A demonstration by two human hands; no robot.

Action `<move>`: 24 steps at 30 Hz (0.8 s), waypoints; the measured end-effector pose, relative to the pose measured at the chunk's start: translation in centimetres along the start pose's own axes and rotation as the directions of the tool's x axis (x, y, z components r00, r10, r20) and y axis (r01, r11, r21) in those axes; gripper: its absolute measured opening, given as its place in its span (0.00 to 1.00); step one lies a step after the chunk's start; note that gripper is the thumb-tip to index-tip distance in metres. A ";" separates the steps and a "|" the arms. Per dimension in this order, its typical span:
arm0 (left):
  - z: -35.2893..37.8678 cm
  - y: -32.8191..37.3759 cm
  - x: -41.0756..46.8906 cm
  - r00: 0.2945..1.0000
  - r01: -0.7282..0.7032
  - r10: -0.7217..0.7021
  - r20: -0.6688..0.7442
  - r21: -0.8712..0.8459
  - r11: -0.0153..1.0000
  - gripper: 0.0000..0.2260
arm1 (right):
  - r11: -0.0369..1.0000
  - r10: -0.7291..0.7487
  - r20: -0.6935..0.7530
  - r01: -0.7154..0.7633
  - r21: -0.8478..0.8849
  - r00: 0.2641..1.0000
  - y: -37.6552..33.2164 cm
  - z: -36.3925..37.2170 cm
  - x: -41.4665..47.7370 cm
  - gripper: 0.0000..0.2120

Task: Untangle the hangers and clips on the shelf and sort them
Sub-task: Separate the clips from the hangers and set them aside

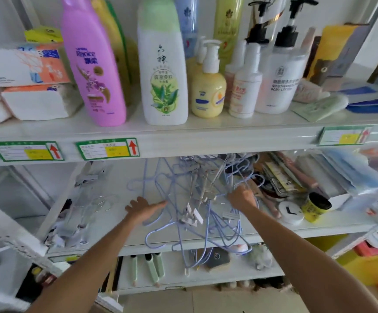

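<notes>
A tangle of pale blue wire hangers (183,199) lies on the middle shelf (120,231), some hanging over its front edge. White clips (192,216) are caught among the wires. My left hand (144,210) lies flat on the shelf at the left of the tangle, fingers straight and touching a wire. My right hand (242,196) grips hanger wires at the right side of the pile. A few clear or silver hangers (99,203) lie further left.
Bottles stand on the upper shelf, among them a purple shampoo bottle (93,64) and a white-green bottle (163,71). Right of the tangle sit a yellow jar (315,207), a white round lid (290,212) and packets. Brushes lie on the lower shelf (151,269).
</notes>
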State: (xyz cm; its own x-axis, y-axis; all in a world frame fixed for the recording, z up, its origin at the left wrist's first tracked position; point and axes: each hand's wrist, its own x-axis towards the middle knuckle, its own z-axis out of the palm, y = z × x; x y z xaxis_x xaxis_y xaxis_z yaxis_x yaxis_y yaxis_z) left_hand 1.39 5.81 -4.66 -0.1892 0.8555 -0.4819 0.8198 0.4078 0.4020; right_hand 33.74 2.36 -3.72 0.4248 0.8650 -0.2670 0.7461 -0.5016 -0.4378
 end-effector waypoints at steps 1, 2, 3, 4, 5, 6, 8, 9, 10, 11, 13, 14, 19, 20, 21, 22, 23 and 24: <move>0.9 0.8 -0.1 0.999 0.014 -0.014 -0.033 -0.004 1.000 0.56 | 0.999 -0.034 -0.015 0.034 -0.030 0.999 0.2 0.3 0.0 0.21; 1.6 1.5 0.1 0.998 0.022 -0.023 -0.054 -0.030 0.999 0.59 | 0.997 -0.055 -0.036 0.053 -0.064 0.998 0.3 0.4 0.0 0.20; 2.2 2.2 0.6 0.998 0.026 -0.030 -0.056 -0.073 0.997 0.60 | 0.994 -0.065 -0.050 0.060 -0.093 0.997 0.3 0.4 0.1 0.19; 2.8 2.8 0.7 0.998 0.030 -0.036 -0.046 -0.115 0.993 0.61 | 0.993 -0.067 -0.058 0.061 -0.105 0.996 0.3 0.5 0.2 0.17; 3.5 3.5 0.8 0.999 0.030 -0.035 -0.040 -0.129 0.991 0.59 | 0.993 -0.071 -0.071 0.064 -0.103 0.995 0.4 0.5 0.3 0.16; 4.1 4.3 0.7 0.998 0.020 -0.027 -0.064 -0.110 0.994 0.57 | 0.994 -0.074 -0.090 0.066 -0.088 0.993 0.6 0.4 0.5 0.14; 5.5 6.1 0.4 0.990 -0.020 0.017 -0.140 -0.021 1.000 0.52 | 0.997 -0.064 -0.146 0.058 -0.042 0.987 1.1 -0.5 1.1 0.09; 6.0 7.1 0.2 0.988 -0.035 0.034 -0.153 -0.003 0.999 0.52 | 0.998 -0.054 -0.171 0.052 -0.019 0.984 1.5 -1.1 1.6 0.09; 6.4 8.0 0.1 0.990 -0.040 0.040 -0.139 -0.003 0.999 0.51 | 0.999 -0.053 -0.187 0.052 -0.009 0.981 1.8 -1.7 2.1 0.11; 6.7 9.0 0.1 0.992 -0.046 0.044 -0.121 -0.015 0.999 0.51 | 0.998 -0.064 -0.194 0.063 -0.010 0.979 2.1 -2.3 2.6 0.13; 7.3 10.6 0.3 0.994 -0.040 0.039 -0.099 -0.016 0.999 0.50 | 0.995 -0.097 -0.201 0.095 -0.018 0.975 2.4 -3.1 3.4 0.15; 7.6 11.1 0.4 0.994 -0.031 0.029 -0.105 -0.014 0.999 0.50 | 0.995 -0.101 -0.201 0.102 -0.008 0.974 2.4 -3.2 3.6 0.15; 6.9 11.9 0.4 0.996 -0.060 0.056 -0.072 -0.050 0.997 0.48 | 0.998 -0.051 -0.202 0.059 0.032 0.978 1.5 -3.6 3.6 0.09; 6.6 11.7 0.3 0.995 -0.077 0.075 -0.068 -0.035 0.996 0.48 | 0.996 -0.035 -0.185 0.049 0.070 0.982 1.4 -3.6 3.5 0.09; 6.4 11.3 0.1 0.994 -0.091 0.090 -0.061 -0.015 0.996 0.48 | 0.993 -0.026 -0.160 0.044 0.113 0.987 1.3 -3.6 3.6 0.08; 6.2 10.9 -0.1 0.993 -0.102 0.102 -0.052 -0.004 0.995 0.48 | 0.986 -0.024 -0.132 0.045 0.158 0.991 1.2 -3.5 3.5 0.08; 6.1 10.4 -0.3 0.992 -0.118 0.118 -0.041 -0.003 0.993 0.47 | 0.977 -0.022 -0.122 0.047 0.208 0.992 1.2 -3.4 3.4 0.10; 6.0 10.1 -0.4 0.990 -0.136 0.136 -0.035 -0.013 0.991 0.45 | 0.966 -0.017 -0.121 0.047 0.253 0.992 1.3 -3.2 3.2 0.11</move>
State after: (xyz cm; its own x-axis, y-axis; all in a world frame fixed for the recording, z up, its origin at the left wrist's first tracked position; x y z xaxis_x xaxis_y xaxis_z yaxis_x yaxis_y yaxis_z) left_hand 12.97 7.66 -5.12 -0.0948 0.9136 -0.3953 0.8309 0.2913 0.4740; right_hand 37.75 4.55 -2.41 0.4712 0.8686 -0.1533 0.6115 -0.4470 -0.6529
